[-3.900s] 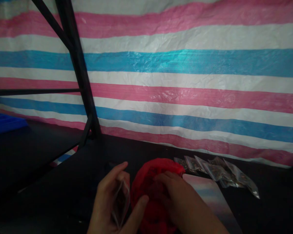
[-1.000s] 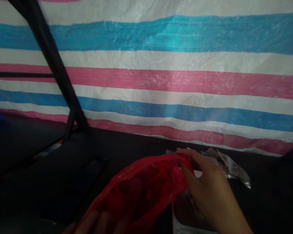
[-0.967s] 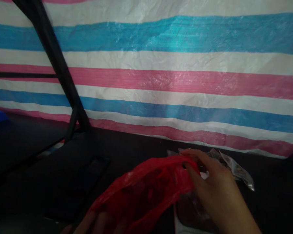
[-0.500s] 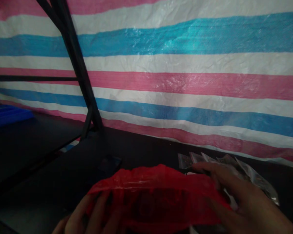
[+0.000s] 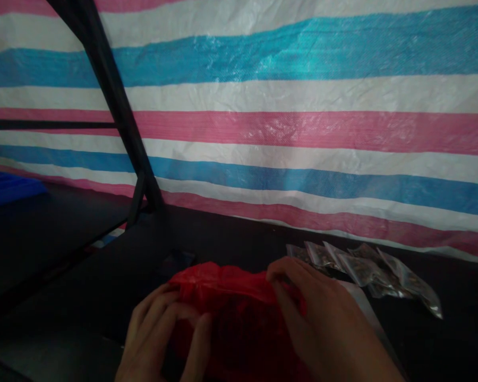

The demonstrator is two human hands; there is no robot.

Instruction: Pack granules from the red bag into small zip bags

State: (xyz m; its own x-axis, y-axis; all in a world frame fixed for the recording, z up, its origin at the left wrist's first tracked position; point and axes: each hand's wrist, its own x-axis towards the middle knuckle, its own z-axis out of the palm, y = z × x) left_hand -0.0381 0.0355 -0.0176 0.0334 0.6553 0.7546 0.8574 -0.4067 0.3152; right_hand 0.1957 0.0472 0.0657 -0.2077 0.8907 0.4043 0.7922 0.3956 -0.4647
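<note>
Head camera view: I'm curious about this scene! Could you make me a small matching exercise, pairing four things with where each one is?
Things:
1. Red plastic bag
2. Small zip bags
3. Striped tarp
4. Blue object

Places:
A. Far left, in the background
B. Held by the left hand and right hand
C. Hanging at the back
D. Lying beyond the right hand

Pairs: 1-B, 2-D, 3-C, 4-A

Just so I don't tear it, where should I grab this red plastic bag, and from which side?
Take the bunched upper edge of the red plastic bag, coming from the near side, where your left hand and right hand rest. That edge gathers into folds that pinch easily, while the thin film below looks slack.
</note>
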